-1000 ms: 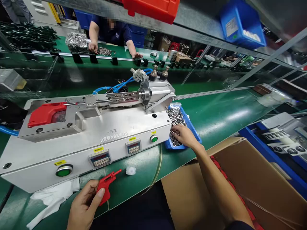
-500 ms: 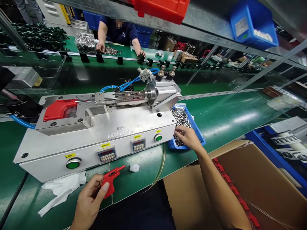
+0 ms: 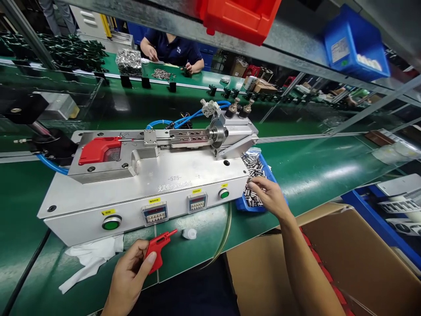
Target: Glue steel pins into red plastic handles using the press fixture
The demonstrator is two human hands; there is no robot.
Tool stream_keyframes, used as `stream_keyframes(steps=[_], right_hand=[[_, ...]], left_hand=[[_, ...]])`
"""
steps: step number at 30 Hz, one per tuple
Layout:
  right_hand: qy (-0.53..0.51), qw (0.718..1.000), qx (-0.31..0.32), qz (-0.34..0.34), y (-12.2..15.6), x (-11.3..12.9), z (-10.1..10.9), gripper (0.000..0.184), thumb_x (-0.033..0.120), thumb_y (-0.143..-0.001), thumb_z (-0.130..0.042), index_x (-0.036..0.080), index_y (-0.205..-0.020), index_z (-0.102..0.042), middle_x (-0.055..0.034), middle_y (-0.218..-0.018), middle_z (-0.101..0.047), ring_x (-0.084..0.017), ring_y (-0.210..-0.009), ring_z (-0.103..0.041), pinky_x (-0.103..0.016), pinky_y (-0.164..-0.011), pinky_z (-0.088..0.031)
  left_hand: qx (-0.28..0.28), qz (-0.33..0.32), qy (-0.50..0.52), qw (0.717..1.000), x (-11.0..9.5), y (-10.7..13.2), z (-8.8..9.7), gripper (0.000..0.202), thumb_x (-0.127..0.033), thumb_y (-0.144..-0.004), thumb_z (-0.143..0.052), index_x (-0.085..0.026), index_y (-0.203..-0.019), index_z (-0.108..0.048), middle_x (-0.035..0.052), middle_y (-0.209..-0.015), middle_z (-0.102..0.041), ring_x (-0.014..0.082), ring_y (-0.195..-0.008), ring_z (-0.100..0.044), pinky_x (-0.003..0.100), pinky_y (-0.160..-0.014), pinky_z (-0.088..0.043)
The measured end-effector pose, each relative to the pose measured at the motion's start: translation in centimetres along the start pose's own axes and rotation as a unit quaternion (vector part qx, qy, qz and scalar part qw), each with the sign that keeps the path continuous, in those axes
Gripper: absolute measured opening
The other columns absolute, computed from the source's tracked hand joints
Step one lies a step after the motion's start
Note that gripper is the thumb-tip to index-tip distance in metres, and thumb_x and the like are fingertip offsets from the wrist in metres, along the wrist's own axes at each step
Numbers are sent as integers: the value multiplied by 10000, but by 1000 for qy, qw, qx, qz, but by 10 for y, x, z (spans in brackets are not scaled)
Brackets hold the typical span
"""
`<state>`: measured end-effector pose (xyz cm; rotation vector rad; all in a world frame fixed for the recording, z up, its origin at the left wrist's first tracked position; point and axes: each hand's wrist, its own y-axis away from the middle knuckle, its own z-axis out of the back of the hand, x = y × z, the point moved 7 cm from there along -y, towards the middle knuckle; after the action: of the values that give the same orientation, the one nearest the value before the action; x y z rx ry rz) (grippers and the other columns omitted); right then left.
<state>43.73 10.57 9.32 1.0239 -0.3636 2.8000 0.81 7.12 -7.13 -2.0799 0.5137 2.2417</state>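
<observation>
My left hand (image 3: pixel 131 274) grips a red plastic pistol-shaped part (image 3: pixel 159 251), its thin nozzle pointing up to the right, in front of the machine. My right hand (image 3: pixel 268 195) is over a blue bin (image 3: pixel 241 205) of small metal pins (image 3: pixel 255 169), thumb and fingers pinched together near the machine's right end. Whatever lies between those fingertips is too small to make out. A second red part (image 3: pixel 98 150) lies in the metal fixture on top of the white machine (image 3: pixel 184 175), facing its rod. A small white plastic piece (image 3: pixel 190 234) rests on the green bench near the left hand.
A white cloth (image 3: pixel 94 256) lies at the machine's front left. An open cardboard box (image 3: pixel 358 250) with red parts along its inside stands at right. Overhead, a shelf carries a red bin (image 3: pixel 241 19) and a blue bin (image 3: pixel 357 48). A co-worker (image 3: pixel 174 48) sits across the line.
The view has shifted, so the scene sits further right and slightly lower. My right hand has lifted a little from among the pins, fingers pinched. My left hand keeps hold of the red part.
</observation>
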Motion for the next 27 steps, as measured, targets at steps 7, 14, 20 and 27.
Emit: stream_keyframes(steps=[7, 14, 20, 27], right_hand=[[20, 992, -13, 126, -4, 83, 10, 373, 516, -1064, -564, 216, -932, -742, -64, -867, -744, -195, -790, -703, -308, -759, -562], [-17, 973, 41, 228, -43, 156, -33, 203, 423, -1012, -686, 263, -1101, -773, -38, -894, -763, -174, -732, -703, -278, -677, -564], [-65, 954, 104, 272, -76, 217, -82, 234, 436, -996, -685, 226, -926, -761, -51, -854, -748, -183, -759, -689, -293, -704, -548], [-6, 927, 114, 356, -122, 295, -129, 209, 243, -987, -593, 206, -972, -798, -73, -923, -732, -196, -835, -670, -312, -737, -526]], left_hand=[[-4, 3, 26, 1000, 2, -5, -10, 393, -566, -961, -708, -187, -885, -634, -18, -734, -544, 123, -647, -488, 209, -611, -427], [22, -25, 47, 998, -24, -17, -23, 429, -580, -981, -651, -182, -844, -568, -33, -696, -478, 119, -643, -422, 234, -628, -349], [9, -46, 59, 997, -34, -21, -18, 438, -585, -972, -657, -181, -837, -556, -43, -680, -451, 111, -626, -393, 238, -617, -326], [19, -54, 64, 996, -36, -22, -21, 427, -585, -964, -657, -184, -849, -566, -39, -675, -457, 119, -622, -401, 245, -603, -324]])
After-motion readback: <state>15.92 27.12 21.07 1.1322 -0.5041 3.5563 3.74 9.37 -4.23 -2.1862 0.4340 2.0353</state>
